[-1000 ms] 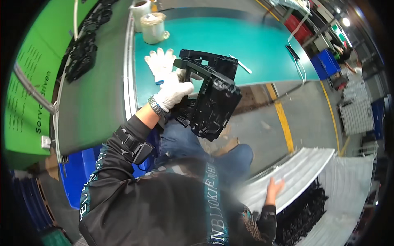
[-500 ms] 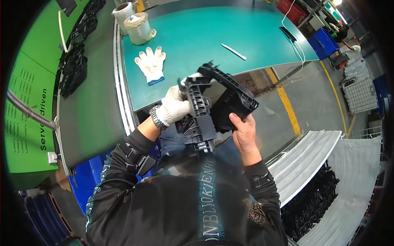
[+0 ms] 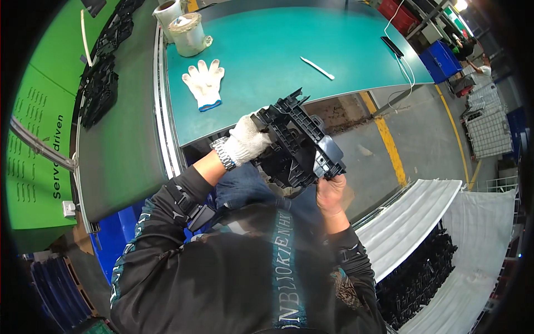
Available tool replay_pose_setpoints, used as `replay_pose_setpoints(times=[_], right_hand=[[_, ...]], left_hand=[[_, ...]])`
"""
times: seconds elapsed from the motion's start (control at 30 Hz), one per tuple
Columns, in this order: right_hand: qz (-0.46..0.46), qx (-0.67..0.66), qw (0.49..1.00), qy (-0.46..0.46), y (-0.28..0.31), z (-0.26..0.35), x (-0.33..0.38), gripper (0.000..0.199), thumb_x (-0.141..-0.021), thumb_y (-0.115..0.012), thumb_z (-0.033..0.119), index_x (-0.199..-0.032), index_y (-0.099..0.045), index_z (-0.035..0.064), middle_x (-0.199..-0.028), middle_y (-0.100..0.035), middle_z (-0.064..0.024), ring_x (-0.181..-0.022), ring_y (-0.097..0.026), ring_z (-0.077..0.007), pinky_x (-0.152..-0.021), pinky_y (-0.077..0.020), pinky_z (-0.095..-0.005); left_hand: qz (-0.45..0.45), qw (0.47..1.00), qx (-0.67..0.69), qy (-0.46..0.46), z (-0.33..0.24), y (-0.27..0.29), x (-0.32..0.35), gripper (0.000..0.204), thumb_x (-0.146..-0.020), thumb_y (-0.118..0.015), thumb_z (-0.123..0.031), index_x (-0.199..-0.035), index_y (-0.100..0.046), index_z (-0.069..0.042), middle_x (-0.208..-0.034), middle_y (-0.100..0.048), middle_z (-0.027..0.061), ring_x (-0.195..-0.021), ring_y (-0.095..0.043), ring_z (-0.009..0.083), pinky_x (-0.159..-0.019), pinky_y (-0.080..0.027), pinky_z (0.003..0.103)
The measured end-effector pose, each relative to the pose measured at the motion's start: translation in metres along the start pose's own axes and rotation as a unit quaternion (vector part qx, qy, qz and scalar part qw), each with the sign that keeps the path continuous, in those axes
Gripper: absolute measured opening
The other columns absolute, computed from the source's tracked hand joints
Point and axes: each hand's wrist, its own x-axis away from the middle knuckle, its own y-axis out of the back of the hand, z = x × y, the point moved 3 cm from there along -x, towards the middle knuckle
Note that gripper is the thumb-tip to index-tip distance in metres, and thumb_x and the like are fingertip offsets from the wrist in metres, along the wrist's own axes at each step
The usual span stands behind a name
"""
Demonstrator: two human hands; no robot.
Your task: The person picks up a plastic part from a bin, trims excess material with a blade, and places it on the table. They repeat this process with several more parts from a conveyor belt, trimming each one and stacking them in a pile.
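Black moulded plastic part (image 3: 297,146), one, held off the bench's near edge: gloved left hand (image 3: 248,139) closed on its top, bare right hand (image 3: 330,192) gripping below. One white glove (image 3: 204,83) on bench (image 3: 334,39).

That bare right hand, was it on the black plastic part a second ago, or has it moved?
Yes. The right hand has come up from low beside the white sheets and now grips the black plastic part in front of the teal table.
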Motion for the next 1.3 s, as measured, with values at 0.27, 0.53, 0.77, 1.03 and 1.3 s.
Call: replay_pose_setpoints(times=[0.27, 0.53, 0.77, 1.03, 1.3], right_hand=[[-0.013, 0.049, 0.998, -0.021, 0.000, -0.011, 0.006, 0.038, -0.083, -0.054, -0.017, -0.115, -0.065, 0.0008, -0.112, -0.066, -0.0039, -0.103, -0.062, -0.0129, -0.094, -0.0473, -0.0276], [-0.041, 0.054, 0.996, -0.055, -0.004, -0.018, 0.012, 0.035, -0.080, -0.058, -0.016, -0.110, -0.067, -0.0002, -0.110, -0.067, -0.0020, -0.101, -0.061, -0.0113, -0.090, -0.0471, -0.0269], [0.198, 0.142, 0.957, -0.161, -0.002, 0.024, 0.005, 0.047, -0.086, -0.057, -0.003, -0.132, -0.051, -0.0020, -0.129, -0.058, -0.0103, -0.120, -0.056, -0.0218, -0.105, -0.0411, -0.0345], [-0.014, 0.044, 0.954, -0.295, -0.004, 0.047, -0.085, 0.031, -0.094, -0.060, 0.020, -0.118, -0.060, 0.0004, -0.092, -0.067, -0.0072, -0.078, -0.064, -0.0122, -0.070, -0.0504, -0.0243], [0.008, 0.091, 0.948, -0.305, -0.034, 0.037, -0.101, 0.013, -0.090, -0.065, 0.013, -0.097, -0.065, 0.0018, -0.081, -0.066, -0.0056, -0.065, -0.062, -0.0102, -0.057, -0.0489, -0.0212]], left_hand=[[-0.040, 0.996, -0.047, -0.060, -0.011, -0.006, 0.003, 0.026, -0.081, -0.072, -0.001, -0.105, -0.062, -0.004, -0.093, -0.066, -0.0002, -0.086, -0.059, 0.0078, -0.079, -0.050, 0.025], [-0.043, 0.995, -0.072, -0.059, -0.006, -0.006, 0.003, 0.035, -0.078, -0.071, -0.004, -0.111, -0.062, -0.005, -0.097, -0.070, 0.0091, -0.090, -0.066, 0.0138, -0.081, -0.052, 0.028], [0.005, 0.998, -0.019, 0.059, 0.003, 0.004, 0.002, 0.032, -0.078, -0.076, -0.013, -0.107, -0.064, -0.005, -0.090, -0.070, 0.0049, -0.083, -0.062, 0.0108, -0.076, -0.051, 0.029], [0.056, 0.997, -0.035, 0.039, -0.008, -0.003, 0.008, 0.033, -0.077, -0.078, -0.015, -0.105, -0.065, -0.004, -0.089, -0.070, 0.0045, -0.082, -0.062, 0.0112, -0.073, -0.050, 0.029], [0.069, 0.993, -0.092, 0.020, -0.017, -0.004, 0.012, 0.032, -0.079, -0.075, -0.009, -0.109, -0.064, -0.002, -0.096, -0.070, 0.0054, -0.085, -0.062, 0.0103, -0.077, -0.052, 0.029]])
